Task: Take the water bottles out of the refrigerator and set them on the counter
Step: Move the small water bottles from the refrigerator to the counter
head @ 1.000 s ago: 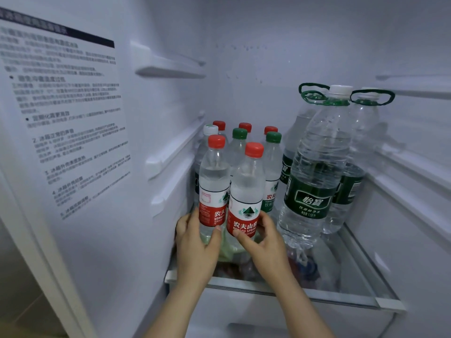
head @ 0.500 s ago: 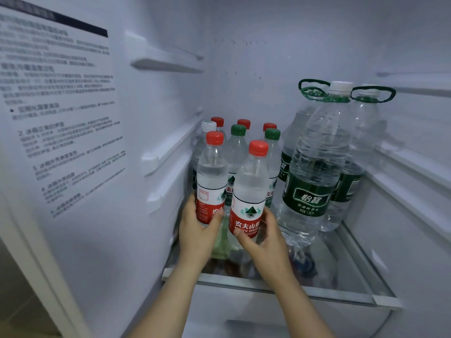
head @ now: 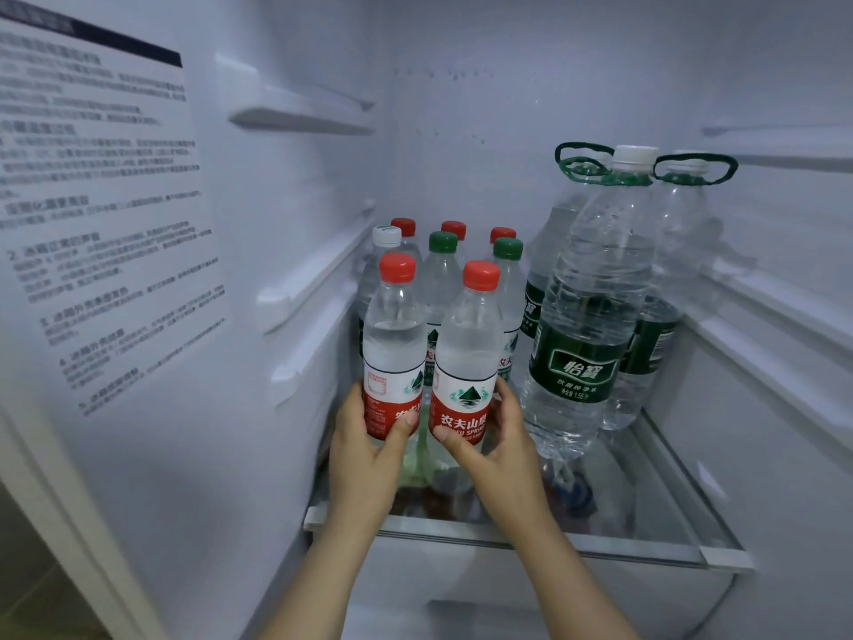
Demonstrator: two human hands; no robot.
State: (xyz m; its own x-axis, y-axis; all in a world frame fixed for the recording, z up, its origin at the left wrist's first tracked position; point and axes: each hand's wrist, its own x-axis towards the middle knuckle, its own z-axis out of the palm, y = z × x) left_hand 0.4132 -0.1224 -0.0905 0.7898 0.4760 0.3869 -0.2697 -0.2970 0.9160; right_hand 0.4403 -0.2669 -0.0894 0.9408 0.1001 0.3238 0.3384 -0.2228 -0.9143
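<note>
Two hands reach over the front left of the clear glass shelf (head: pixel 646 545). The left hand (head: pixel 367 448) curls tight round a small clear red-capped plastic bottle (head: pixel 394 344), and the right hand (head: pixel 501 450) curls round a second red-capped bottle (head: pixel 468 358) just beside it.

small bottle (head: pixel 468 344) 农夫山泉, large bottle (head: pixel 586 316) 怡寶

- Looks from head height forward and slightly down into the refrigerator (head: pixel 286 187), toward its back wall (head: pixel 461 108).
- Sits near, within arm's reach of the glass shelf (head: pixel 507 540).
- Stands as the only view.
</note>
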